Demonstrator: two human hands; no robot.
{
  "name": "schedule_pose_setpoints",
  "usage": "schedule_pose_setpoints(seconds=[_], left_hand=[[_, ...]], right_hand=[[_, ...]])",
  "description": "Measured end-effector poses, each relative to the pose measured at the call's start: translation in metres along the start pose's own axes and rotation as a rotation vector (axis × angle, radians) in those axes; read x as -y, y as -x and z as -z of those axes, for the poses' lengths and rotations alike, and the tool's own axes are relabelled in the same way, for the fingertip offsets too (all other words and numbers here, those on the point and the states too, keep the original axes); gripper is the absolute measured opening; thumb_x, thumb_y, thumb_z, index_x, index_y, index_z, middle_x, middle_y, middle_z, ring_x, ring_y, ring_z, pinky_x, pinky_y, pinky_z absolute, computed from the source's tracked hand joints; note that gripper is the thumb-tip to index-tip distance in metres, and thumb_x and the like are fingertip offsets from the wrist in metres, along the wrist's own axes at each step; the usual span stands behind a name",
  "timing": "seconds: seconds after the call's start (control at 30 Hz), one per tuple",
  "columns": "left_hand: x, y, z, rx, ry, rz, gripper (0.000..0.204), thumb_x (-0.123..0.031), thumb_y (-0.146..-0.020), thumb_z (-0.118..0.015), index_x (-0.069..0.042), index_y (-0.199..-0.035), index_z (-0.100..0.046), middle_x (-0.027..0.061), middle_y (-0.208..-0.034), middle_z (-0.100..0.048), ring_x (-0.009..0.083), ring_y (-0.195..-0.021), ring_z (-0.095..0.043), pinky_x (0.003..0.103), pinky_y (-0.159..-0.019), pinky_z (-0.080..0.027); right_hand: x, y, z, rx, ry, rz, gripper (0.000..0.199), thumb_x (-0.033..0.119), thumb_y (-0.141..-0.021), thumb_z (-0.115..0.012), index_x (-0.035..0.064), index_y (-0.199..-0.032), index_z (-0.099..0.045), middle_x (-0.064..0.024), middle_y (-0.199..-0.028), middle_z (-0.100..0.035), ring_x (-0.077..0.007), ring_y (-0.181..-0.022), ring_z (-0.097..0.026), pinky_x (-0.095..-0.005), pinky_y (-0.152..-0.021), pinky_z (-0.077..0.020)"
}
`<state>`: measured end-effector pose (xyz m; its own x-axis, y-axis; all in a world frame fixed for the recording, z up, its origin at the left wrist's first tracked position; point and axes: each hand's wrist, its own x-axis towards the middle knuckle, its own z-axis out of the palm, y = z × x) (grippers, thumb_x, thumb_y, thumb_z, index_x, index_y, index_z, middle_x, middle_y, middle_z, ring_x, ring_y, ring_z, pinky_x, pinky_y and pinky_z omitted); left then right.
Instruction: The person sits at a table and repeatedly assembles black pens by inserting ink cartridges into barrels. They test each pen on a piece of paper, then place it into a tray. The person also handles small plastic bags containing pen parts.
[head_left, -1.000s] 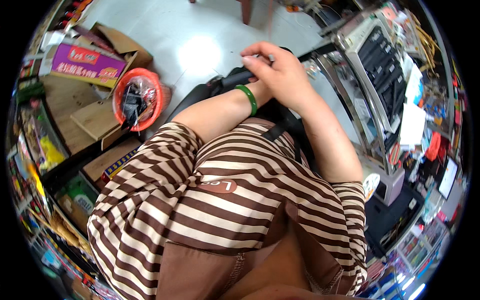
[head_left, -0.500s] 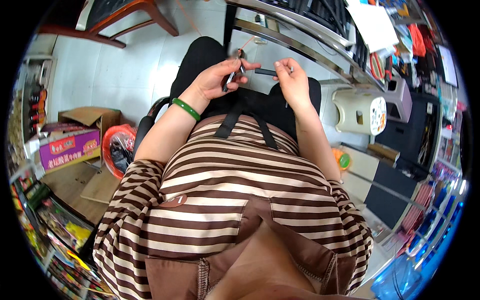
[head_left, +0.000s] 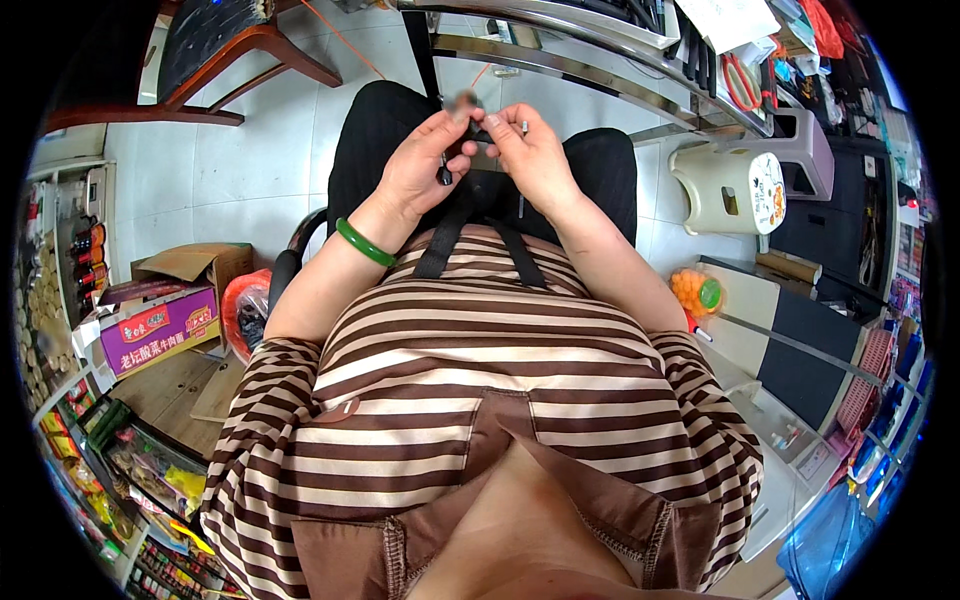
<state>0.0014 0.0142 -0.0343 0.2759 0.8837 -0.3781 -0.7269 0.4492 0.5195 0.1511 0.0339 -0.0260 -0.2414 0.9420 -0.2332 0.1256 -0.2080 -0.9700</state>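
Note:
Above my lap, my two hands meet at the fingertips. My left hand [head_left: 412,168] is closed round a slim black and silver tool [head_left: 444,174]; its dark lower end sticks out below the fingers. My right hand [head_left: 532,158] pinches a thin dark rod [head_left: 482,136], with a small pale tip showing beside the index finger. The rod's other end reaches the left fingertips. Whether it touches the tool cannot be made out, as that spot is blurred and partly covered by fingers.
A metal-framed table [head_left: 580,72] stands ahead, with red-handled scissors [head_left: 741,84] near its edge. At right are a white stool [head_left: 722,188] and a jar of orange things [head_left: 696,292]. A purple carton [head_left: 160,330] sits left. A wooden chair [head_left: 245,65] is at far left.
My right hand has moved left, bringing the dark rod up to my left fingertips. Both hands were apart before. The view has shifted slightly.

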Motion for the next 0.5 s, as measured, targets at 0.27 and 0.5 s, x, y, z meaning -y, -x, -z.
schedule_pose_setpoints(seconds=[0.27, 0.5], left_hand=[[-0.021, 0.000, 0.013, -0.048, 0.010, -0.088, 0.023, -0.025, -0.089, -0.051, -0.005, -0.102, -0.052, 0.0033, -0.084, -0.054, 0.0041, -0.057, -0.040, 0.014, -0.044, -0.031], [-0.016, -0.007, 0.022, -0.043, -0.208, 0.004, 0.023, -0.025, -0.089, -0.050, -0.004, -0.096, -0.055, 0.0016, -0.077, -0.054, 0.0039, -0.054, -0.042, 0.014, -0.042, -0.031]], right_hand=[[0.005, 0.014, 0.007, 0.156, -0.185, -0.286, 0.023, 0.025, -0.090, -0.051, 0.0050, -0.099, -0.048, -0.0033, -0.076, -0.053, -0.0031, -0.055, -0.038, -0.0147, -0.044, -0.0270], [-0.007, 0.033, 0.006, 0.048, -0.430, -0.098, 0.024, 0.032, -0.094, -0.038, 0.0097, -0.098, -0.048, 0.0001, -0.073, -0.053, -0.0033, -0.058, -0.040, -0.0162, -0.050, -0.0320]])
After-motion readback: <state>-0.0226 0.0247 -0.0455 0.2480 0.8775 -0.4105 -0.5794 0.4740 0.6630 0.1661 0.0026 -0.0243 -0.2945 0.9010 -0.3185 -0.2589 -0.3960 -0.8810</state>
